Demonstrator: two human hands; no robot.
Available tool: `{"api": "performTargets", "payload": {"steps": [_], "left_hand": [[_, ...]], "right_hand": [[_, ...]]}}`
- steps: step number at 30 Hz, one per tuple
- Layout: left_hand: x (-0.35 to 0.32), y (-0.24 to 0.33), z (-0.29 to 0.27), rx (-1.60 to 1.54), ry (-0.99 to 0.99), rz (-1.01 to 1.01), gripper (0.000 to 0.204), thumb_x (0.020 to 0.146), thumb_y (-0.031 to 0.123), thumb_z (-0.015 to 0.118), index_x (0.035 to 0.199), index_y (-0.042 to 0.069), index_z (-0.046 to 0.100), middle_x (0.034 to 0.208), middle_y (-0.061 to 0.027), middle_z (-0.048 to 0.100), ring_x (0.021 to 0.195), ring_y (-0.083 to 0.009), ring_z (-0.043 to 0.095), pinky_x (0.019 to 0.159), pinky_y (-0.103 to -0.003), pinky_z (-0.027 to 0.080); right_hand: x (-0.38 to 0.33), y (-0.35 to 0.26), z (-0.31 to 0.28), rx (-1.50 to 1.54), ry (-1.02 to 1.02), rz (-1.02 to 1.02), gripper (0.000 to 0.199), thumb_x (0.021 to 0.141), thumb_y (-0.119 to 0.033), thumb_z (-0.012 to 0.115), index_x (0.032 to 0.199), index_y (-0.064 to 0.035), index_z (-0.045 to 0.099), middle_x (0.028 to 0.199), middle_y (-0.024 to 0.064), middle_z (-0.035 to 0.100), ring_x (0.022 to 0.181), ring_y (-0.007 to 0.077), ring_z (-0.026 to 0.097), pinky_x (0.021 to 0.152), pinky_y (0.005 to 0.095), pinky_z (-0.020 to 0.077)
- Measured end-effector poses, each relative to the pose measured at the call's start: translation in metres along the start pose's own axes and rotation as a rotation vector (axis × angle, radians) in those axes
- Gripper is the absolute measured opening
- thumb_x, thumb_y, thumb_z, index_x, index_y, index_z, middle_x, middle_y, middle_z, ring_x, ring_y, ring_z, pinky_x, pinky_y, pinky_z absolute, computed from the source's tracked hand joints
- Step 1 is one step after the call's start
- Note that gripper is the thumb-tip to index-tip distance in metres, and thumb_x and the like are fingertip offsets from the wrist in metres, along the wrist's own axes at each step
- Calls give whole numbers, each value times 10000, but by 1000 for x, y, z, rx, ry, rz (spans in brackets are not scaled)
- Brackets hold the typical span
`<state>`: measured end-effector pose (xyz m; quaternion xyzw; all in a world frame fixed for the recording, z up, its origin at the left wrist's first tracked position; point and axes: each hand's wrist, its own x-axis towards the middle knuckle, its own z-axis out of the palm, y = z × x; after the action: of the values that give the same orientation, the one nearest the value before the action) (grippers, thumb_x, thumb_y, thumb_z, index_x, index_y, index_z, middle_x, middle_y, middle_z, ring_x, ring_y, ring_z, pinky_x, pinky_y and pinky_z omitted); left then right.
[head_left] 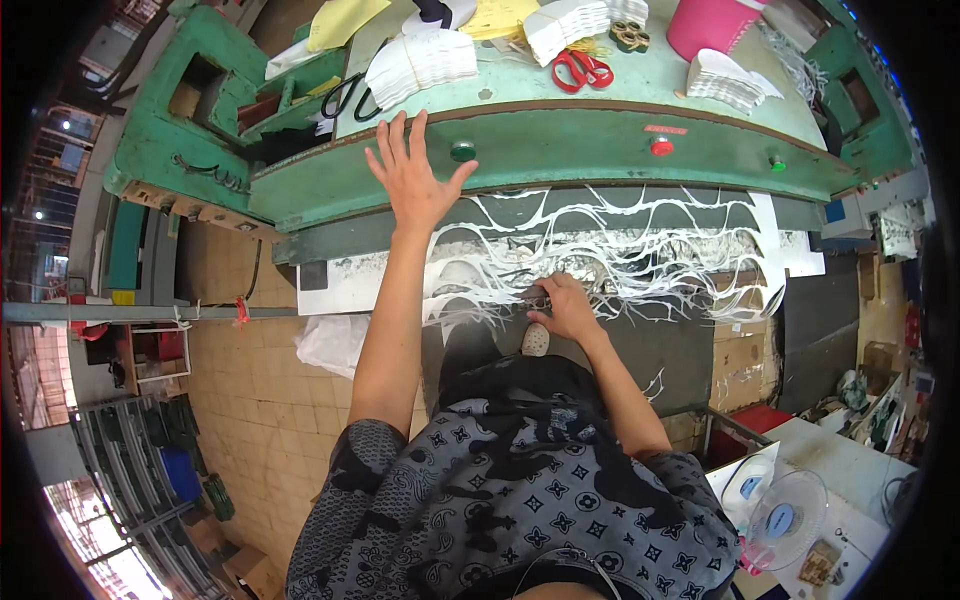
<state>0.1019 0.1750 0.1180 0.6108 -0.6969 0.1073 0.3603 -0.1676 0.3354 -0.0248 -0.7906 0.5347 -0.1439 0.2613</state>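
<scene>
My left hand (412, 176) is spread flat against the green front of a cutting press (560, 150), just left of a green button (462, 151). My right hand (566, 306) is lower, closed on a small metal cutting die (537, 298) that lies on the white sheet material. That sheet (600, 245) is cut into a web of thin white strips under the press head.
On the press top lie stacks of cut white pieces (420, 62), red scissors (583, 70), black scissors (350, 95), yellow sheets (345, 20) and a pink tub (712, 25). A red button (661, 146) sits further right. A white fan (785, 515) stands at lower right.
</scene>
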Motion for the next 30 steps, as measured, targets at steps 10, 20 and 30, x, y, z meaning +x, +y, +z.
{"api": "performTargets", "payload": {"steps": [10, 20, 30], "left_hand": [[6, -1, -18, 23, -82, 19, 1020, 731, 447, 898, 1583, 184, 403, 1615, -151, 360, 1529, -414, 268, 1169, -628, 279], [8, -10, -24, 78, -114, 64, 920, 778, 364, 866, 1573, 200, 434, 1588, -126, 417, 1499, -393, 327, 1137, -597, 316], [56, -22, -2, -38, -44, 77, 886, 810, 293, 842, 1579, 142, 428, 1583, -175, 425, 1498, -421, 338, 1143, -586, 308]], "right_hand": [[6, -13, 1, -77, 35, 57, 703, 677, -459, 917, 1219, -69, 700, 1125, 160, 640, 1135, 341, 597, 1001, 453, 474], [9, -17, 11, -39, 162, 59, 556, 701, -389, 902, 1087, -55, 680, 1067, 144, 621, 1084, 356, 574, 943, 474, 447], [17, -2, 0, 185, 100, 17, 410, 734, -306, 884, 1007, -42, 732, 988, 164, 694, 990, 361, 642, 942, 469, 478]]}}
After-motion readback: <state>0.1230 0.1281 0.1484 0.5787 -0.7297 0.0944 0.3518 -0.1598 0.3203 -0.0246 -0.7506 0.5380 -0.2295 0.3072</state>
